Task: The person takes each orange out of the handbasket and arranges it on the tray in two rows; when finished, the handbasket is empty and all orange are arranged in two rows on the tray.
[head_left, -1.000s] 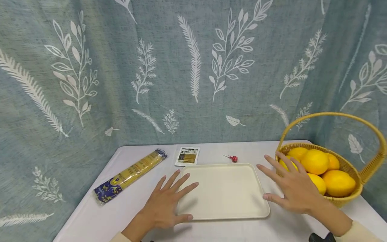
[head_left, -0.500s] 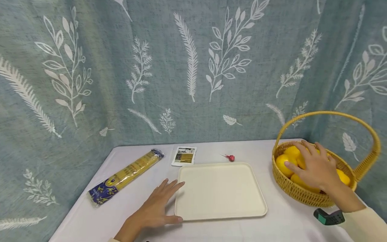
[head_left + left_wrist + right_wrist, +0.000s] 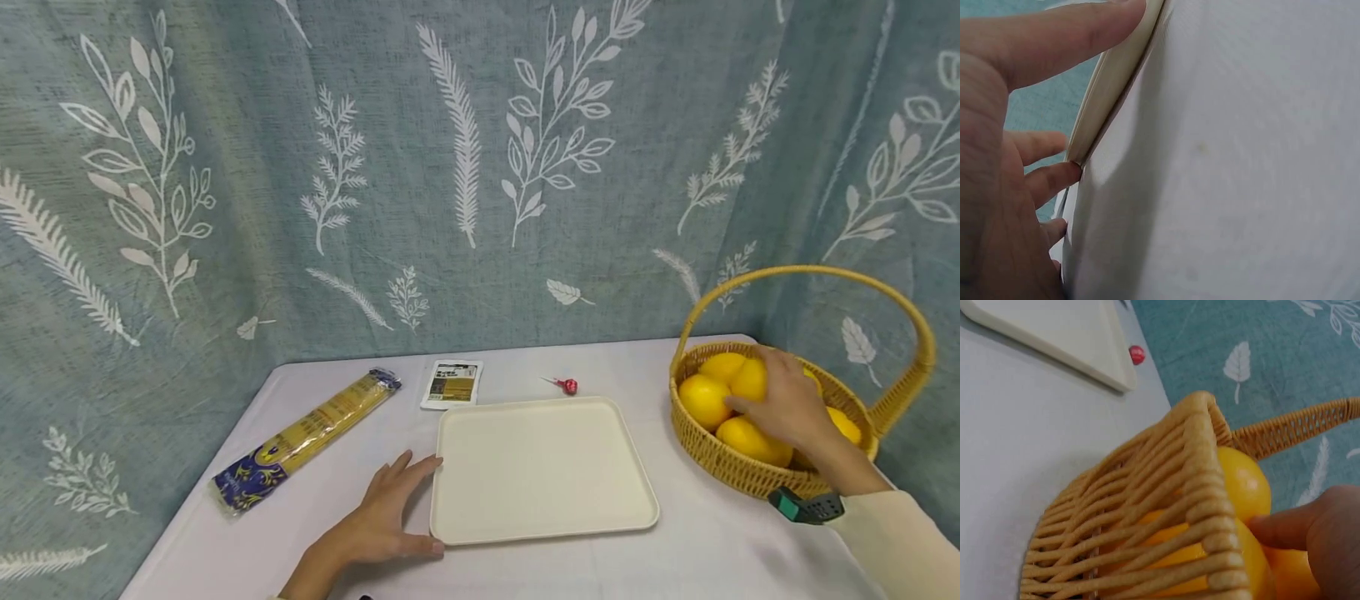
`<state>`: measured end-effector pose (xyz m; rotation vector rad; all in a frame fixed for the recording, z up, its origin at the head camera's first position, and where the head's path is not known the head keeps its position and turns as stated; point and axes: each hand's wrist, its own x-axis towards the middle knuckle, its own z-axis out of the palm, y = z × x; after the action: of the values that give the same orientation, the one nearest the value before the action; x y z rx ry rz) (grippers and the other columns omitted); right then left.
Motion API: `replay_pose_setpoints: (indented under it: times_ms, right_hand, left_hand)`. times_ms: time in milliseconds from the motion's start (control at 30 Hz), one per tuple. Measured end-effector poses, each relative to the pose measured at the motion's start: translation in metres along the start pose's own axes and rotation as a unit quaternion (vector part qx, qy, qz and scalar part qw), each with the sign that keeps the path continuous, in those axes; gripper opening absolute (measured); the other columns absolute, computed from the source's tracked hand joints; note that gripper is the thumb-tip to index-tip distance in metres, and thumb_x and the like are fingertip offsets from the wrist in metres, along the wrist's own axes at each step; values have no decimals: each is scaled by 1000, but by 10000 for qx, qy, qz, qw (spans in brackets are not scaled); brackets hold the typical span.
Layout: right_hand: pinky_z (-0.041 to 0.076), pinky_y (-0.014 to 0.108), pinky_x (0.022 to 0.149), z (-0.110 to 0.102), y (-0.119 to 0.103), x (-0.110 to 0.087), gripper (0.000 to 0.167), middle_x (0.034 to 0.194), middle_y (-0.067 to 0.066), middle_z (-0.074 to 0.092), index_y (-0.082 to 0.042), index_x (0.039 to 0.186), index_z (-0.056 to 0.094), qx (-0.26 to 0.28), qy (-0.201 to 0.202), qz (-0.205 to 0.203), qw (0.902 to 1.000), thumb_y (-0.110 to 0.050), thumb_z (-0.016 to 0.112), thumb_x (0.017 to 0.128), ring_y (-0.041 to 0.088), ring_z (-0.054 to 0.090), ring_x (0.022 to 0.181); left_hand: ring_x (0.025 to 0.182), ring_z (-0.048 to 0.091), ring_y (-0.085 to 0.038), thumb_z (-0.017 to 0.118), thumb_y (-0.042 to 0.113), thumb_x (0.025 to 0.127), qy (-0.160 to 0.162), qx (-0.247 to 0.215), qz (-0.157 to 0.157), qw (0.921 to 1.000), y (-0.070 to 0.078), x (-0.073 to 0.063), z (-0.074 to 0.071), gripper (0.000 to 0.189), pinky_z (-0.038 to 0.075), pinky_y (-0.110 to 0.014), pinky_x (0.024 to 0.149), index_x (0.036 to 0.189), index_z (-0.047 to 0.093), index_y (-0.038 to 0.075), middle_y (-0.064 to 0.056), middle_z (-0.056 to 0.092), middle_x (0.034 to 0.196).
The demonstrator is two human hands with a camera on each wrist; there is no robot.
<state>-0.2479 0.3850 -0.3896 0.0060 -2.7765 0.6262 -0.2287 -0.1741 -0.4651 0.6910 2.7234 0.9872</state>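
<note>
My right hand (image 3: 787, 400) reaches into the wicker basket (image 3: 712, 458) at the right, thumb and fingers around a lemon (image 3: 750, 381) among several others. Its fingertips are hidden behind the hand and fruit. In the right wrist view, the thumb (image 3: 1285, 530) lies against the yellow fruit inside the woven rim. My left hand (image 3: 375, 517) rests by the left side of the cream tray (image 3: 543, 471), fingers spread loosely and the thumb at the near left corner. Seen from the left wrist, the thumb (image 3: 1085, 31) overlaps the tray's edge (image 3: 1110, 94).
A long packet of spaghetti (image 3: 307, 437) lies at the left. Behind the tray are a flat white sachet (image 3: 452, 384) and a red lollipop (image 3: 567, 386). The basket's tall handle (image 3: 810, 271) arches over the fruit. A patterned curtain (image 3: 480, 167) hangs behind the table.
My right hand has moved from above the tray's right side into the basket, its fingers curling down around a lemon. My left hand has drawn slightly left and lower, to the tray's edge.
</note>
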Motion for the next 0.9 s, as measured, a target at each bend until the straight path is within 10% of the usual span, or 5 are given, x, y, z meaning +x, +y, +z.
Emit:
replay_pose_setpoints:
  times_ms: [900]
  right_hand:
    - [44,59,74,-11,-51,-16,85,140,39,38,2,155,31,695,1086,769,9887,-25,73,86,52,43,108]
  left_hand:
    - [151,9,-54,88,56,67,88,-52,86,9999,-1,-4,-1,107,0,-76,116,154,40,15,-24,31,162]
